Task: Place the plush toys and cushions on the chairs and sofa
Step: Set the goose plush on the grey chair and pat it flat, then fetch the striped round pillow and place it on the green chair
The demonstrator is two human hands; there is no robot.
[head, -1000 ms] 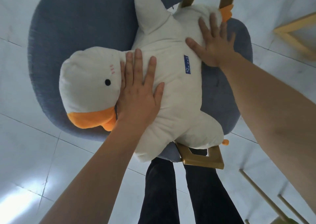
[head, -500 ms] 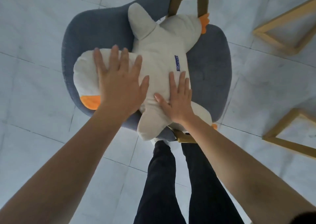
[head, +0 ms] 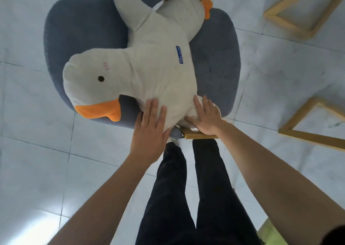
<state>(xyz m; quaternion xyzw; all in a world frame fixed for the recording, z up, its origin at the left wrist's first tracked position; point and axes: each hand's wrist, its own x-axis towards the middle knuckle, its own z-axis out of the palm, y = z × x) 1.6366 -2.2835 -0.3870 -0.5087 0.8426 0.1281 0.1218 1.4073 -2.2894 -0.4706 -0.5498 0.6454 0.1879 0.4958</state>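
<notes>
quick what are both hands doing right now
Left hand: open, flat fingers on the plush duck.
Right hand: open, flat fingers on the same duck.

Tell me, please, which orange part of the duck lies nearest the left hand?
The beak, just left of the left hand; the orange foot sits at the duck's far end.

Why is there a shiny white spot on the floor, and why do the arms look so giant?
Head view: the spot is light glaring off the glossy floor; same view, the wide lens stretches what is close, so the arms swell toward the bottom edge; the duck looks sharp and softly lit.
</notes>
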